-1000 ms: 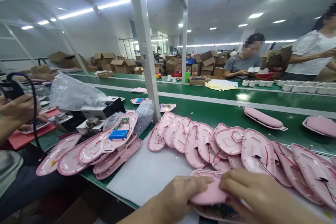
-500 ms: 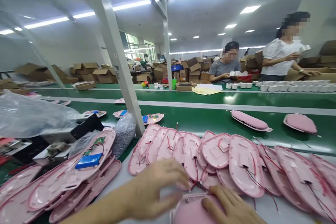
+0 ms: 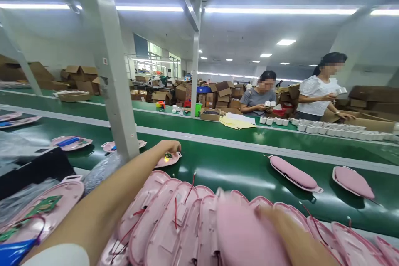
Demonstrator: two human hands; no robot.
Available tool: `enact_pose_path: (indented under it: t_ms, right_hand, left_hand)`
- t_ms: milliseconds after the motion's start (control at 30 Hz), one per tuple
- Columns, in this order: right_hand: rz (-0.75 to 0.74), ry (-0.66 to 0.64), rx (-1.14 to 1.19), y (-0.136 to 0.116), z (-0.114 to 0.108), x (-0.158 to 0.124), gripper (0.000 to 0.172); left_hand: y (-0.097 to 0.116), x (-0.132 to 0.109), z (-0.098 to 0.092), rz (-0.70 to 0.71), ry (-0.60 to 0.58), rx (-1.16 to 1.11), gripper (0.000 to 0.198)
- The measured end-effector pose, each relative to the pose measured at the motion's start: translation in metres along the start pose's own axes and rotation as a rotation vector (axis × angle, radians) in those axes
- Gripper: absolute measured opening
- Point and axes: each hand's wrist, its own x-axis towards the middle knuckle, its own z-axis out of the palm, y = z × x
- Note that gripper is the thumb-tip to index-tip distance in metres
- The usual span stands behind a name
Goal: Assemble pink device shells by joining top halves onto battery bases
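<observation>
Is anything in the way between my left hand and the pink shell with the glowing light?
Nothing visible: your left hand is right at that pink shell. Whether they touch, I can't tell.

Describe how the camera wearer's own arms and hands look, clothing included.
The left hand and right hand wear no gloves. The left forearm is bare, with no watch or band visible; a plain white edge, apparently a sleeve, shows below it. Blur hides the right hand's finer details.
</observation>
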Motion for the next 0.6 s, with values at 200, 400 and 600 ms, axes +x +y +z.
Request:
enact_pose_path:
  t_ms: [200, 400, 600]
  right_hand:
    - [0.358, -0.233, -0.05, 0.062, 0.042, 0.161, 0.071]
    - [0.419, -0.299, -0.003, 0.096, 0.055, 0.199, 0.086]
    - [0.267, -0.315, 0.018, 0.098, -0.019, 0.11, 0.042]
  left_hand:
    - [0.011, -0.006, -0.024, 0.113, 0.125, 0.074, 0.019]
    - [0.042, -0.101, -0.074, 0.075, 0.689, 0.093, 0.036]
    - [0.063, -0.23, -0.02, -0.081, 1.114, -0.23, 0.053]
